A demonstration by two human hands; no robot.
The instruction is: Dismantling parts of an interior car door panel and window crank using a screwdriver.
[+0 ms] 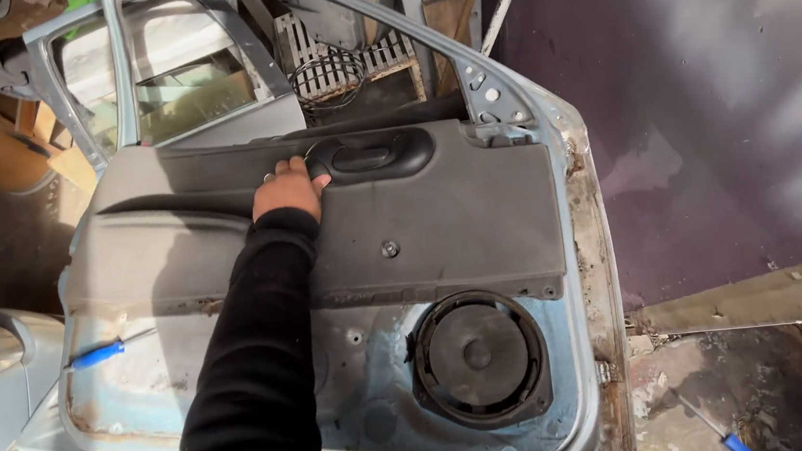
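A light blue car door [579,268] lies flat, its inner side facing up. A grey trim panel [459,220] covers its upper half, with a black handle recess [371,156] near the top edge. My left hand [285,193], in a black sleeve, reaches across the panel. Its fingers curl at the panel's top edge, just left of the recess. A screw head [390,249] sits in the panel below the recess. A round black speaker [478,354] is mounted in the bare metal under the panel. My right hand is out of view.
A blue-handled screwdriver [98,354] lies on the door's bare metal at left; another blue-handled screwdriver [729,439] lies on the ground at lower right. A dark purple car body [700,103] fills the right side. A wire coil [325,72] and wooden scraps lie beyond the window frame.
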